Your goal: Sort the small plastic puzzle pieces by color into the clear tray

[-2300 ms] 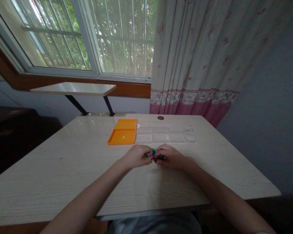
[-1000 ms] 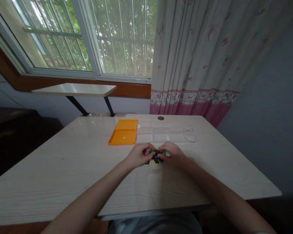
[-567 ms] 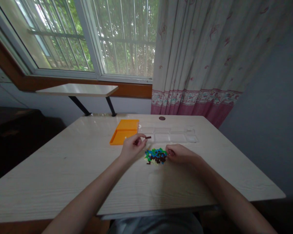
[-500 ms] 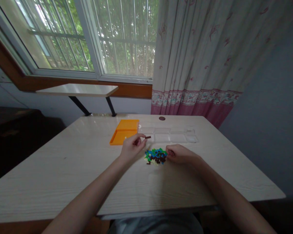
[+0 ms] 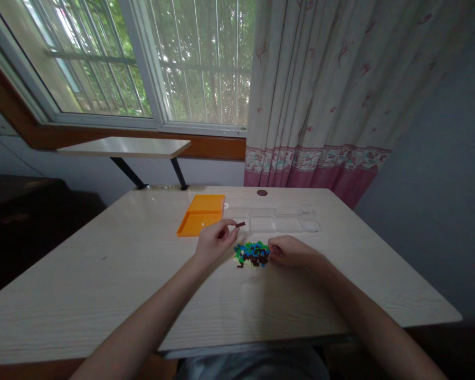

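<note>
Between thumb and forefinger, my left hand (image 5: 216, 236) pinches a small dark brown building brick (image 5: 240, 225) just above the table. Below and to its right lies a loose pile of small building bricks (image 5: 252, 254) in green, blue, dark brown and cream. My right hand (image 5: 287, 249) rests at the right edge of this pile, its fingers curled closed; whether they hold a brick is hidden. An open orange plastic case (image 5: 200, 224) lies beyond my left hand, with a tiny pale piece in it. Behind the pile sits a clear compartment tray (image 5: 262, 224), partly covered by my left hand.
The pale wooden table (image 5: 103, 295) has a round cable hole (image 5: 262, 193) near its back edge. A raised shelf (image 5: 130, 146) on dark legs stands at the back left. Behind are a barred window and a flowered curtain (image 5: 301, 105).
Hardly anything differs: both hands keep their places and the brown brick stays in my left fingers, tilted slightly more. The whole view has shifted a little.
</note>
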`<state>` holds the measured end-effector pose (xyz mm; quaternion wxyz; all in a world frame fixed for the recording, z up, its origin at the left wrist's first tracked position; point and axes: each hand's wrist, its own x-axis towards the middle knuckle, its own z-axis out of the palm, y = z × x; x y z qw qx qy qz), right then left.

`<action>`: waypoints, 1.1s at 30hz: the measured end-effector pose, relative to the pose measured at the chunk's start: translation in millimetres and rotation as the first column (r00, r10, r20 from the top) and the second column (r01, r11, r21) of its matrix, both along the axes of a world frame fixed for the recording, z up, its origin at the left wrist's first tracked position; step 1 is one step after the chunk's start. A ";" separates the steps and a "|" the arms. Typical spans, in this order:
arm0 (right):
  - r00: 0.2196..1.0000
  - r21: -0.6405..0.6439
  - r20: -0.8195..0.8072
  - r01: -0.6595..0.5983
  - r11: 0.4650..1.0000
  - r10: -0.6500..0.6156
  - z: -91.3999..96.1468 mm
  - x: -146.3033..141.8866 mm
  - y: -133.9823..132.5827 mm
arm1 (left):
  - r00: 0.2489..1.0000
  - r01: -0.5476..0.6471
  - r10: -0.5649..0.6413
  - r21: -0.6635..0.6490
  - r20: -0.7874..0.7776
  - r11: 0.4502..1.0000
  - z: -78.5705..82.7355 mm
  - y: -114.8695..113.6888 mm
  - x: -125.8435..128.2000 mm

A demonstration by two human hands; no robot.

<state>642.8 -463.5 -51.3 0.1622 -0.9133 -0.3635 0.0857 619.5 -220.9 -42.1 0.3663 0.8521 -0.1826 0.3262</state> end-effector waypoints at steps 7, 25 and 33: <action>1.000 0.007 0.013 -0.013 1.000 0.013 2.3 -0.4 -0.7 | 1.000 -0.005 0.005 -0.006 -0.007 1.000 -2.5 1.5 1.5; 1.000 0.009 -0.019 -0.005 1.000 0.005 1.2 -0.6 -0.2 | 0.844 -0.343 0.421 0.268 -0.333 0.900 -21.7 10.7 29.5; 0.999 0.012 -0.032 -0.003 1.000 0.003 -0.7 0.2 -0.6 | 0.834 -0.286 0.438 0.416 -0.336 0.863 -23.1 11.7 31.6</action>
